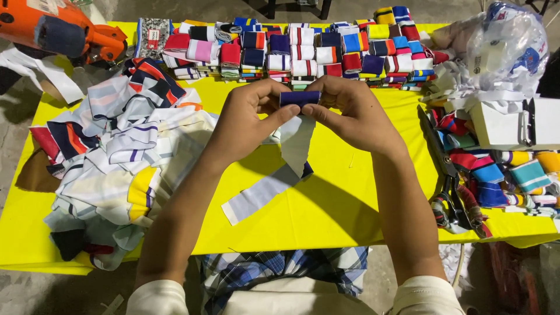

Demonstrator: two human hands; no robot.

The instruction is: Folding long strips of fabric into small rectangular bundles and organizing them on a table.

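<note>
at frame centre the left hand and right hand pinch a folded navy-and-white knit strip; its fold hides between the fingers; its tail trails onto the yellow table.

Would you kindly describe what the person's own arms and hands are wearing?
Both hands, left hand and right hand, are bare: no gloves, rings or watch visible. The forearms are uncovered too, with short cream sleeves showing only at the bottom edge.

I see through just one camera, worn on the head. It looks down and forward over the yellow counter from close up. The near edge is at the bottom, and the far edge with cloth stacks is at the top.
</note>
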